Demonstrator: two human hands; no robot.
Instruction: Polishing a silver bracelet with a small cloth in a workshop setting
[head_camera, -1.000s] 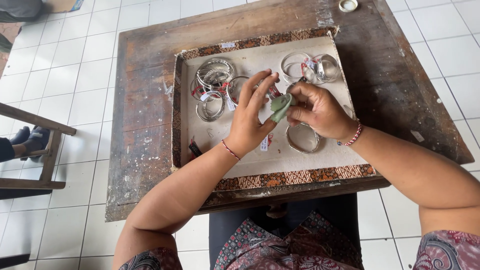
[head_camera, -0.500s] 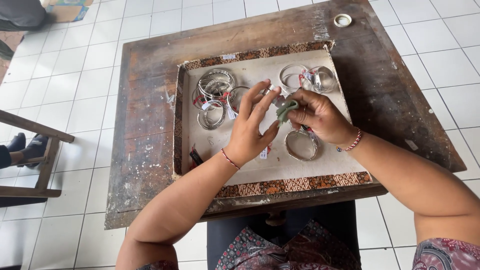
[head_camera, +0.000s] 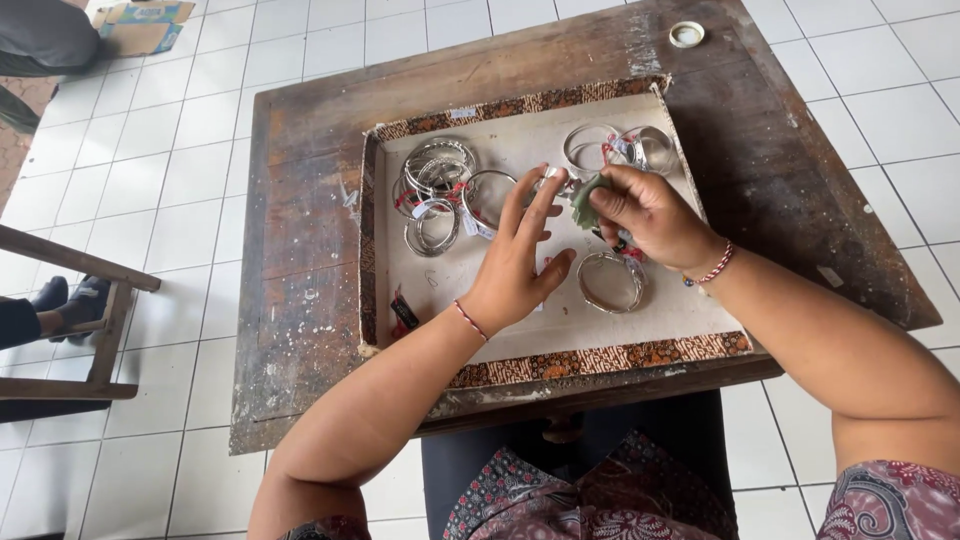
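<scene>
Green cloth (head_camera: 585, 203) in pinching right hand (head_camera: 650, 215)

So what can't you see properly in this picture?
- Head view: the silver bangle between the hands is mostly covered by the left hand.
- The small green cloth is partly wrapped inside the right hand; its full shape is hidden.
- The tags on the pile of silver bangles are too small to make out.
</scene>
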